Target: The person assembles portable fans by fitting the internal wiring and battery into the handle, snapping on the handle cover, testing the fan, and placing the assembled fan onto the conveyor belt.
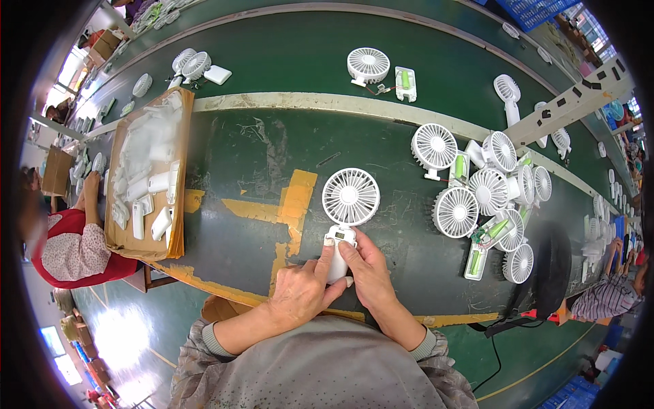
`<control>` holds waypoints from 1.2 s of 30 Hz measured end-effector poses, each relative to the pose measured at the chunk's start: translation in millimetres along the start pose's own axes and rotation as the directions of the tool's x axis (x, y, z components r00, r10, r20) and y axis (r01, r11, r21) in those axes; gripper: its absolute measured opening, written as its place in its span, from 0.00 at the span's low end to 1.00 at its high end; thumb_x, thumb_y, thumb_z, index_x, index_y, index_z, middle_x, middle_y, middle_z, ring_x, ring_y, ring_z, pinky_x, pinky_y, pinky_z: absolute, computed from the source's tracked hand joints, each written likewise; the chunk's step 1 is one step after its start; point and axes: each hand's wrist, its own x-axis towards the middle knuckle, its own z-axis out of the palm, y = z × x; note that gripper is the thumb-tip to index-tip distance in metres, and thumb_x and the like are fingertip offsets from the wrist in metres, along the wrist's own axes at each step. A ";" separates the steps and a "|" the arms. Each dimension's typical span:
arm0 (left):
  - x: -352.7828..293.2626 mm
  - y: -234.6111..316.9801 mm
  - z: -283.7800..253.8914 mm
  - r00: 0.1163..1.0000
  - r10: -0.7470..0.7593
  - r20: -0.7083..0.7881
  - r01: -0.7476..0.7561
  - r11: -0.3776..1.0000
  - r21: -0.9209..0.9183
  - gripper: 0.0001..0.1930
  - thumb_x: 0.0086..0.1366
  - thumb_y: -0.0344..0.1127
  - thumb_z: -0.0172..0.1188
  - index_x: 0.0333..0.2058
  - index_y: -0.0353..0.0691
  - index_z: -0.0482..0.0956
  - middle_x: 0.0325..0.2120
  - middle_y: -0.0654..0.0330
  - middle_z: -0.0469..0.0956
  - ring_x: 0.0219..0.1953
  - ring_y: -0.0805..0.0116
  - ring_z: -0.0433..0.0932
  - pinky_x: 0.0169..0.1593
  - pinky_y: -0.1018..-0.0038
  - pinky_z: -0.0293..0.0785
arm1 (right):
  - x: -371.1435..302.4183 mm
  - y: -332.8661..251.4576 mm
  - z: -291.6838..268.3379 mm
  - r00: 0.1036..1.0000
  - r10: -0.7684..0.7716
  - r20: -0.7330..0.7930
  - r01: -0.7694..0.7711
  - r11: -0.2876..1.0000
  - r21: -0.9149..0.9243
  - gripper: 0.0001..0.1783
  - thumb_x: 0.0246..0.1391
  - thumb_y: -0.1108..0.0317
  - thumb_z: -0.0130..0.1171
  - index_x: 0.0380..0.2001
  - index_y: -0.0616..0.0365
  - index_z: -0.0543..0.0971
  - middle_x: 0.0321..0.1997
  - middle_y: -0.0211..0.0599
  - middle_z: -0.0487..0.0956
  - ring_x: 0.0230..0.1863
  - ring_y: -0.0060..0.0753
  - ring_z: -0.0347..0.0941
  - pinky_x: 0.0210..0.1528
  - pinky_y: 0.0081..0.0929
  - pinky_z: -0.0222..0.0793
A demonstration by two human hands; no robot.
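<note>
A white handheld fan (350, 198) lies in front of me on the dark green table, its round grille pointing away from me. Both my hands are closed about its white handle, which has a small dark display near the neck. My left hand (301, 289) grips the handle from the left, with its index finger laid along the front. From the right, my right hand (368, 270) wraps the handle, its thumb pressed on the front below the display. Parts of the handle are hidden by my fingers.
At right lies a pile of white fans (488, 192), some with green batteries exposed. A cardboard box (178, 204) of white casings stands at left. Beyond a pale rail, a conveyor (286, 61) carries another fan (368, 65). A black bag (550, 266) rests at the right edge. Co-workers sit at both sides.
</note>
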 end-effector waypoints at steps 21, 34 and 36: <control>15.5 -14.7 -0.5 0.978 -0.032 0.205 0.145 0.813 -0.564 0.21 0.56 0.40 0.57 0.40 0.27 0.68 0.21 0.44 0.76 0.26 0.47 0.77 0.30 0.62 0.73 | -11.6 -12.0 1.1 0.991 -0.126 0.039 0.115 0.968 0.222 0.23 0.55 0.67 0.55 0.52 0.62 0.64 0.50 0.48 0.72 0.52 0.38 0.70 0.56 0.37 0.65; 33.4 -31.1 10.7 0.909 -0.063 0.412 0.416 0.190 -0.889 0.11 0.63 0.35 0.52 0.39 0.32 0.70 0.29 0.57 0.78 0.27 0.73 0.78 0.31 0.79 0.74 | 11.1 -15.3 -2.7 0.988 -0.150 0.038 0.148 0.987 0.056 0.25 0.58 0.65 0.52 0.55 0.63 0.61 0.52 0.45 0.71 0.52 0.33 0.69 0.53 0.31 0.67; 53.3 -45.7 -4.8 0.925 -0.109 0.364 0.378 0.150 -0.914 0.11 0.65 0.35 0.50 0.39 0.33 0.71 0.29 0.57 0.78 0.25 0.74 0.77 0.29 0.80 0.74 | 18.8 -9.4 -2.8 0.960 -0.279 0.034 0.279 0.960 -0.020 0.25 0.60 0.65 0.48 0.58 0.63 0.58 0.54 0.45 0.69 0.55 0.33 0.66 0.57 0.31 0.62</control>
